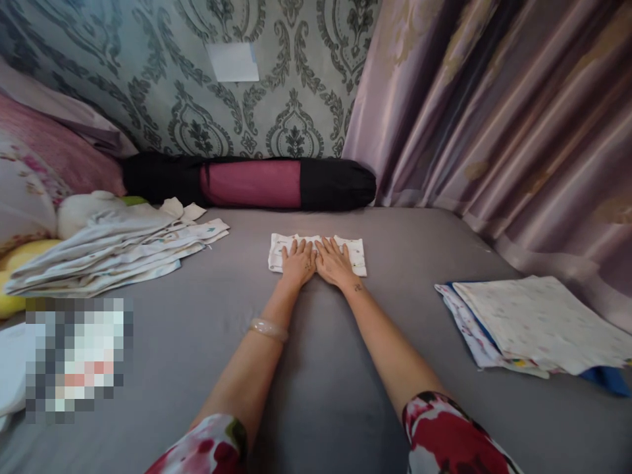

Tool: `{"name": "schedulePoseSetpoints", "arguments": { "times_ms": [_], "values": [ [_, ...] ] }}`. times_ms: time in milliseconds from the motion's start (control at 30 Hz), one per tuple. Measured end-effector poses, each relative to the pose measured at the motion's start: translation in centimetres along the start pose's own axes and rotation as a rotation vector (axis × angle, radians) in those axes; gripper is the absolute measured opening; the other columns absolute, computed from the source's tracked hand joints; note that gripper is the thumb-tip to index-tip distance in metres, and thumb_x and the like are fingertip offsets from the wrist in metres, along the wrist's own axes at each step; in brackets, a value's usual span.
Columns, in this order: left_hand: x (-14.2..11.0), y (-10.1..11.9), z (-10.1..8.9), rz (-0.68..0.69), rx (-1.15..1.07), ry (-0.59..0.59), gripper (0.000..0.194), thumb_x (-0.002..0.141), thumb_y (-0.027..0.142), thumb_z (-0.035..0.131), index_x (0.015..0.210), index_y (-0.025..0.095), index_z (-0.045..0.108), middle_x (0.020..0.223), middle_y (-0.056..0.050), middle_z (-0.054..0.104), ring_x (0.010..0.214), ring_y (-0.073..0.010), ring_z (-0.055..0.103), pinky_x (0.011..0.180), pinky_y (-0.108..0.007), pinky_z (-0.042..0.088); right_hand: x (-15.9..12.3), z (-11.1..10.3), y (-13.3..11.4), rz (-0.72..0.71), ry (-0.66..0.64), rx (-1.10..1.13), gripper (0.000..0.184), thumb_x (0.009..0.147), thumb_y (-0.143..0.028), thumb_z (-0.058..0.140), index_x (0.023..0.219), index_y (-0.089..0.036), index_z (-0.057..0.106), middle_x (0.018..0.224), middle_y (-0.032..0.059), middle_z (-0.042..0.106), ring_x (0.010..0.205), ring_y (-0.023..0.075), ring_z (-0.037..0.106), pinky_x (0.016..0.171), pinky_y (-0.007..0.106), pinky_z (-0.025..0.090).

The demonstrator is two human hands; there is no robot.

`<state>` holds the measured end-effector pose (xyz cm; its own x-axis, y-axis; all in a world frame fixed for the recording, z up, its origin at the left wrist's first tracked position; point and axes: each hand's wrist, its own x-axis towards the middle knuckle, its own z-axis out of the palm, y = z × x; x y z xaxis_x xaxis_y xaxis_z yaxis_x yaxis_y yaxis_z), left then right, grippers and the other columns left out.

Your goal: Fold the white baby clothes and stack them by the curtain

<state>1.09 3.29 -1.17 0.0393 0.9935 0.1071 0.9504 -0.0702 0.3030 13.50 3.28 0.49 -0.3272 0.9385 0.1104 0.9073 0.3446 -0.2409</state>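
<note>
Presses down with left hand [299,261] and right hand [334,261] on a folded white printed cloth [274,253], near the centre of the frame, lying flat on the grey bedsheet [197,342]. Seems, by judgement, to be at the smoothing and flattening step, with the cloth already folded into a compact rectangle. Calls next, if lifting or folding further, for easing the pressure and working fingertips under an edge, while keeping the layers aligned. Shows 2 open hands, palms down, fingers extended and slightly spread, thumbs not closed around anything; grips nothing, only touches from above. Leaves the left and right ends of the cloth visible beyond the fingers. Includes, at left, a loose pile of light garments [148,243], and at right, a flatter stack of printed fabrics [538,316] with blue layers showing at the edges. Stretches a black and maroon bag [249,184] along the base of the wall, upper centre. Offers no readable brand, label or writing: only a pale sheet [236,62] on the patterned wallpaper [296,125], without legible text, and a small dark mark [357,288] on the right wrist, too small to read. Hides whatever lies behind the pixelated patch, lower left.
</note>
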Motion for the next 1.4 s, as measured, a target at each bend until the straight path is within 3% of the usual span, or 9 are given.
{"name": "schedulePoseSetpoints", "arguments": {
  "times_ms": [200, 333, 567, 700, 900, 1100, 1200, 1400],
  "values": [
    [0.0, 0.1, -0.2, -0.038, 0.018, -0.052, 0.059, 0.097, 0.041, 0.019, 0.148, 0.019, 0.037, 0.157, -0.011, 0.029, 0.146, -0.0331, 0.019, 0.115, -0.057, 0.013, 0.2, 0.4, 0.3, 0.016, -0.032, -0.004, 0.053, 0.098, -0.032, 0.025, 0.150, -0.023, 0.033, 0.157, 0.0038, 0.028, 0.145, 0.0276, 0.019, 0.116, 0.056, 0.012],
    [0.0, 0.2, -0.7, -0.042, 0.038, -0.065, 0.057, 0.096, 0.041, 0.022, 0.146, 0.021, 0.040, 0.156, -0.011, 0.031, 0.145, -0.0333, 0.022, 0.114, -0.057, 0.016, 0.5, 0.5, 0.5, 0.026, -0.066, 0.007, 0.053, 0.098, -0.033, 0.025, 0.150, -0.025, 0.034, 0.157, 0.0030, 0.028, 0.145, 0.0286, 0.019, 0.115, 0.058, 0.012],
    [0.2, -0.1, -1.2, 0.014, 0.039, 0.039, 0.049, 0.095, 0.042, 0.030, 0.134, 0.023, 0.053, 0.147, -0.012, 0.045, 0.137, -0.0313, 0.035, 0.111, -0.055, 0.024, 0.8, -0.4, 0.7, 0.039, -0.096, 0.043, 0.053, 0.099, -0.033, 0.023, 0.150, -0.024, 0.034, 0.157, 0.0053, 0.029, 0.145, 0.0279, 0.020, 0.115, 0.058, 0.013],
    [0.4, -0.5, -1.1, -0.013, 0.049, 0.123, 0.054, 0.096, 0.046, 0.027, 0.137, 0.020, 0.051, 0.149, -0.014, 0.042, 0.142, -0.0321, 0.028, 0.115, -0.055, 0.014, 0.7, -0.8, 0.9, 0.060, -0.008, 0.022, 0.053, 0.100, -0.036, 0.024, 0.150, -0.021, 0.034, 0.158, 0.0088, 0.026, 0.145, 0.0295, 0.019, 0.115, 0.060, 0.009],
    [0.3, -0.7, -1.0, -0.064, 0.056, 0.002, 0.061, 0.095, 0.052, 0.027, 0.144, 0.019, 0.043, 0.156, -0.014, 0.031, 0.144, -0.0374, 0.021, 0.115, -0.057, 0.009, 0.5, 0.2, 0.9, 0.055, -0.017, 0.018, 0.052, 0.100, -0.042, 0.025, 0.148, -0.026, 0.037, 0.157, 0.0062, 0.029, 0.145, 0.0303, 0.019, 0.114, 0.061, 0.011],
    [0.6, -0.9, -0.7, -0.074, 0.067, -0.008, 0.063, 0.094, 0.054, 0.028, 0.145, 0.021, 0.041, 0.156, -0.013, 0.031, 0.144, -0.0379, 0.020, 0.115, -0.057, 0.010, 0.5, 0.3, 0.9, 0.049, -0.021, 0.013, 0.052, 0.100, -0.041, 0.025, 0.148, -0.025, 0.037, 0.157, 0.0069, 0.030, 0.145, 0.0307, 0.018, 0.113, 0.062, 0.011],
    [0.6, -0.9, -0.7, -0.073, 0.094, 0.001, 0.064, 0.094, 0.055, 0.026, 0.146, 0.021, 0.041, 0.155, -0.012, 0.033, 0.144, -0.0365, 0.023, 0.115, -0.056, 0.013, 0.5, 0.0, 0.9, 0.055, -0.044, 0.019, 0.053, 0.101, -0.042, 0.023, 0.149, -0.025, 0.034, 0.157, 0.0069, 0.028, 0.146, 0.0291, 0.017, 0.114, 0.060, 0.011],
    [0.6, -1.3, -1.1, -0.141, 0.187, 0.128, 0.064, 0.097, 0.049, 0.017, 0.145, 0.013, 0.041, 0.153, -0.015, 0.036, 0.145, -0.0291, 0.023, 0.118, -0.050, 0.011, 0.2, -0.4, 0.8, 0.131, 0.001, 0.012, 0.054, 0.101, -0.042, 0.019, 0.151, -0.023, 0.030, 0.159, 0.0092, 0.023, 0.146, 0.0282, 0.015, 0.115, 0.059, 0.006]
  ]
}}
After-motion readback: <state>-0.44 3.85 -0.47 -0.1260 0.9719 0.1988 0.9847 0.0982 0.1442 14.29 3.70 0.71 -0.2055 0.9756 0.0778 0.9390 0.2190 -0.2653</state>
